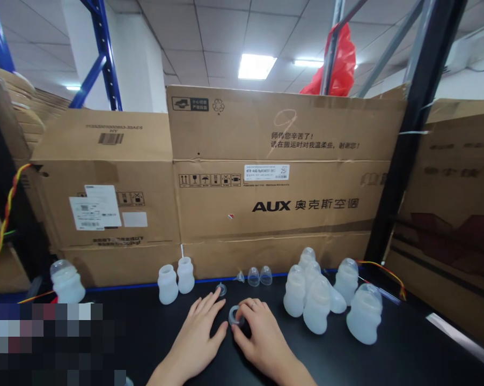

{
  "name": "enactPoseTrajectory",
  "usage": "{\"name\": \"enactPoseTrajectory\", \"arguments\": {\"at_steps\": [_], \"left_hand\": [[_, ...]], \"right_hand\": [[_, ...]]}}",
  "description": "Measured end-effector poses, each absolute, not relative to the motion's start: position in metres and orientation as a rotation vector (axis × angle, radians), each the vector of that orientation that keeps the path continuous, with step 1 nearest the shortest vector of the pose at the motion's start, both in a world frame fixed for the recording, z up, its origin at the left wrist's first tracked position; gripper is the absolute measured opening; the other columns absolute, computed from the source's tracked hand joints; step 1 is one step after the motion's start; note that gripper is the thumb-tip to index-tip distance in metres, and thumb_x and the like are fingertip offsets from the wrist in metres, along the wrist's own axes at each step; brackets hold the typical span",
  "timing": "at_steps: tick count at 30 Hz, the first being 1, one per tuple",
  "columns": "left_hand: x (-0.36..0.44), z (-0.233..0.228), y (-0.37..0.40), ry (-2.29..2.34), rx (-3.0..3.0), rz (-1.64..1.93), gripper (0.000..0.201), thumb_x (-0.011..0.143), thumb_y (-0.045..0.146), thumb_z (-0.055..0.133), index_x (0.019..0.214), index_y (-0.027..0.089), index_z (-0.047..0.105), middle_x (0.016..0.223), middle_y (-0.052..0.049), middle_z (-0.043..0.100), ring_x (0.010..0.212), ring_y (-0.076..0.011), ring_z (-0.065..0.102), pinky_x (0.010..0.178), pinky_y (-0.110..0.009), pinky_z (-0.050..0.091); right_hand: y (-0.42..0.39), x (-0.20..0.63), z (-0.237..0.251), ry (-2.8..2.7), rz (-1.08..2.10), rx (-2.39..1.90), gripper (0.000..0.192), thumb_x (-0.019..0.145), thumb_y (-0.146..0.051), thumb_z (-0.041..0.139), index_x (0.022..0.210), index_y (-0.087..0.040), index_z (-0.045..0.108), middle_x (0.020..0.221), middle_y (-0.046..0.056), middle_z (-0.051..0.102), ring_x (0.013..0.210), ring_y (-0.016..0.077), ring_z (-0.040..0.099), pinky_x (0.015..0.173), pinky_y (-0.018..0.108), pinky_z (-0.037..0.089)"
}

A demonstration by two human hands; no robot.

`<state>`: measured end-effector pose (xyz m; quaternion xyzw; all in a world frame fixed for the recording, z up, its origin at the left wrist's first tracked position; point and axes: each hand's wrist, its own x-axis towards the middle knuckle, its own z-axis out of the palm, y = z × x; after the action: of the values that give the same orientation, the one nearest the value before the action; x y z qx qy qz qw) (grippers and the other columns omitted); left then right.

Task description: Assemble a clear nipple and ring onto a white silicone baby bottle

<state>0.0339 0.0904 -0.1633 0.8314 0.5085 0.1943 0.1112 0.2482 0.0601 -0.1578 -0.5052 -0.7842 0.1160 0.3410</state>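
Both hands rest close together on the black worktop (387, 354). The right hand (262, 338) pinches a small clear ring (236, 316) between thumb and fingers, its rim lifted just off the surface. The left hand (197, 335) lies flat and open beside it, fingers spread, its thumb tip nearly touching the ring.

Just beyond the left fingertips sits a small clear nipple piece (221, 289). Farther out stand two clear caps (259, 276), and left of them two open white bottles (176, 280). To the right of the right hand, near but apart, a cluster of capped white bottles (326, 297) crowds the worktop. One more capped bottle (67, 281) stands well off to the left. Large cardboard boxes (266, 177) wall off the far edge.
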Motion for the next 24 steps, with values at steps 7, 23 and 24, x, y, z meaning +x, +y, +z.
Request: {"name": "enactPoseTrajectory", "arguments": {"at_steps": [7,23,24], "left_hand": [[0.037,-0.16,0.084,1.421,2.462,0.708,0.033,0.102,0.035,0.054,0.132,0.035,0.07,0.152,0.001,0.063,0.147,-0.0258,0.053,0.126,-0.054,0.046],[0.034,-0.175,0.111,1.448,2.588,0.421,0.055,0.092,0.022,0.06,0.145,0.033,0.065,0.157,-0.003,0.057,0.146,-0.0337,0.056,0.121,-0.056,0.049],[0.034,-0.175,0.116,1.449,2.564,0.382,0.056,0.09,0.021,0.062,0.145,0.033,0.065,0.156,-0.004,0.057,0.145,-0.0356,0.056,0.121,-0.058,0.049]], "right_hand": [[0.068,0.253,-0.165,-1.916,0.372,-1.35,0.051,0.092,-0.017,0.058,0.143,-0.02,0.049,0.125,0.01,0.066,0.112,0.0284,0.061,0.101,0.046,0.049],[0.101,0.26,-0.189,-2.097,0.511,-1.491,0.064,0.077,-0.018,0.067,0.141,-0.023,0.067,0.142,0.005,0.069,0.131,0.0332,0.061,0.113,0.045,0.048],[0.105,0.26,-0.193,-2.075,0.515,-1.496,0.064,0.074,-0.018,0.07,0.138,-0.024,0.069,0.139,0.004,0.071,0.129,0.0341,0.062,0.11,0.045,0.049]]}}
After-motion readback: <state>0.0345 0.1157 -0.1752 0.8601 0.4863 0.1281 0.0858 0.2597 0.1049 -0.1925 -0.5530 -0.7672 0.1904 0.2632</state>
